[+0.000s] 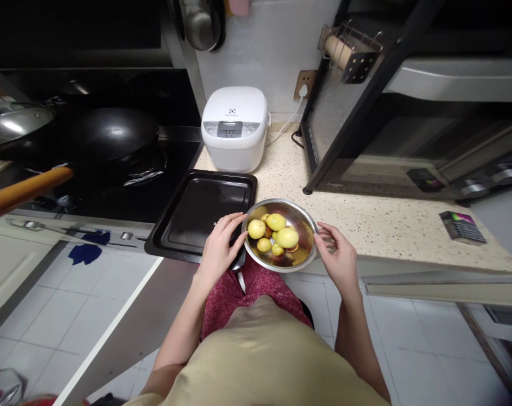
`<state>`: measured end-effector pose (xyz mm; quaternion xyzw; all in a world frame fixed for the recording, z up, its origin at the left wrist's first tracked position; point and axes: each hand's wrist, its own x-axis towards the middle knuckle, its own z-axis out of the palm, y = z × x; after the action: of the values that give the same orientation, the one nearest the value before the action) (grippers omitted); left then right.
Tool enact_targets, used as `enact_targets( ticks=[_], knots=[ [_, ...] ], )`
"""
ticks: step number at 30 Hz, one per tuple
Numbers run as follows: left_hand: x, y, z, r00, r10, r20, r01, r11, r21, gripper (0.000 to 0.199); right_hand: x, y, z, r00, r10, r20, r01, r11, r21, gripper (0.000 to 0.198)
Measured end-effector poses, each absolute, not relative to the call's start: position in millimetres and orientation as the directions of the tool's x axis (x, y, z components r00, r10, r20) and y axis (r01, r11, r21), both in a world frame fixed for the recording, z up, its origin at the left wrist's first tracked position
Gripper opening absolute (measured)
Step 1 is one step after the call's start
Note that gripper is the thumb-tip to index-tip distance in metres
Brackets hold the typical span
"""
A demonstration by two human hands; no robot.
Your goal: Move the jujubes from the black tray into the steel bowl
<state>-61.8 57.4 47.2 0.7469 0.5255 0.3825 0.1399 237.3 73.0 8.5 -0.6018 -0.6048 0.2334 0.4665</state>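
Between my hands is a round metal bowl (310, 248), at the counter's front edge. Several peeled, yellow potatoes (277, 231) of mixed sizes lie in it. My left hand (221, 248) grips the bowl's left rim, thumb and fingers closed on it. On the opposite side my right hand (335, 254) pinches the right rim. A black baking tray (213, 203) lies flat on the counter to the left, partly behind my left hand and the bowl.
A white rice cooker (234, 129) stands behind the tray, plugged into a wall socket (304, 84). At the left, a black wok (112, 135) with a wooden handle (27, 189) sits on the stove. An oven (391, 146) and a small dark box (463, 228) occupy the right.
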Motion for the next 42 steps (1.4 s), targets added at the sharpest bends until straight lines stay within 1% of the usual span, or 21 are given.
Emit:
enact_targets(
  ticks=[2, 4, 6, 7, 8, 10, 13, 15, 19, 21, 23, 26, 29, 32, 35, 38, 42],
  knots=[
    [-64, 57, 49, 0.147, 0.896, 0.419, 0.686, -0.397, 0.61, 0.036, 236, 74, 6, 0.151, 0.976, 0.156, 0.416, 0.08, -0.906, 0.044],
    [-66, 56, 51, 0.137, 0.899, 0.416, 0.694, -0.387, 0.607, 0.036, 233, 77, 4, 0.066, 0.998, -0.001, 0.323, -0.022, -0.946, 0.046],
    [-69, 55, 53, 0.124, 0.899, 0.421, 0.697, -0.381, 0.607, 0.036, 229, 80, 4, -0.017, 0.985, -0.169, 0.272, -0.158, -0.949, 0.042],
    [-71, 55, 54, 0.117, 0.898, 0.425, 0.698, -0.379, 0.607, 0.036, 227, 82, 4, -0.033, 0.972, -0.235, 0.267, -0.218, -0.939, 0.038],
    [-72, 54, 55, 0.109, 0.896, 0.431, 0.699, -0.377, 0.608, 0.036, 226, 83, 5, -0.028, 0.96, -0.279, 0.266, -0.262, -0.928, 0.034],
    [-74, 54, 56, 0.098, 0.892, 0.441, 0.697, -0.378, 0.61, 0.037, 223, 87, 6, 0.009, 0.953, -0.302, 0.273, -0.293, -0.916, 0.026],
    [-77, 53, 57, 0.093, 0.888, 0.45, 0.684, -0.385, 0.619, 0.039, 223, 95, 11, 0.044, 0.963, -0.266, 0.312, -0.266, -0.912, 0.02],
    [-78, 53, 57, 0.098, 0.886, 0.453, 0.666, -0.396, 0.632, 0.044, 223, 104, 19, 0.047, 0.972, -0.23, 0.347, -0.231, -0.909, 0.019],
    [-78, 53, 58, 0.115, 0.893, 0.434, 0.622, -0.406, 0.67, 0.066, 214, 126, 47, 0.024, 0.992, -0.125, 0.436, -0.123, -0.892, 0.017],
    [-77, 55, 57, 0.118, 0.899, 0.421, 0.599, -0.403, 0.692, 0.076, 201, 138, 63, -0.007, 0.998, -0.068, 0.485, -0.056, -0.873, 0.014],
    [-76, 58, 53, 0.109, 0.904, 0.414, 0.584, -0.396, 0.709, 0.083, 184, 150, 76, -0.073, 0.997, -0.014, 0.56, 0.029, -0.828, 0.014],
    [-77, 64, 44, 0.078, 0.916, 0.394, 0.581, -0.363, 0.728, 0.086, 155, 165, 90, -0.155, 0.988, 0.018, 0.624, 0.112, -0.774, 0.02],
    [-82, 70, 32, 0.033, 0.941, 0.338, 0.597, -0.29, 0.748, 0.087, 129, 173, 98, -0.248, 0.967, 0.052, 0.678, 0.212, -0.704, 0.025],
    [-89, 74, 23, -0.031, 0.959, 0.282, 0.617, -0.204, 0.76, 0.098, 107, 177, 104, -0.325, 0.941, 0.094, 0.728, 0.312, -0.61, 0.029],
    [-96, 76, 17, -0.097, 0.958, 0.271, 0.622, -0.155, 0.767, 0.107, 89, 176, 110, -0.367, 0.918, 0.153, 0.776, 0.392, -0.494, 0.032],
    [-101, 78, 11, -0.152, 0.951, 0.271, 0.637, -0.115, 0.763, 0.105, 75, 173, 114, -0.398, 0.893, 0.208, 0.807, 0.449, -0.383, 0.037],
    [-105, 82, 1, -0.179, 0.949, 0.261, 0.652, -0.084, 0.753, 0.104, 64, 171, 117, -0.424, 0.873, 0.242, 0.832, 0.481, -0.275, 0.044]
  ],
)
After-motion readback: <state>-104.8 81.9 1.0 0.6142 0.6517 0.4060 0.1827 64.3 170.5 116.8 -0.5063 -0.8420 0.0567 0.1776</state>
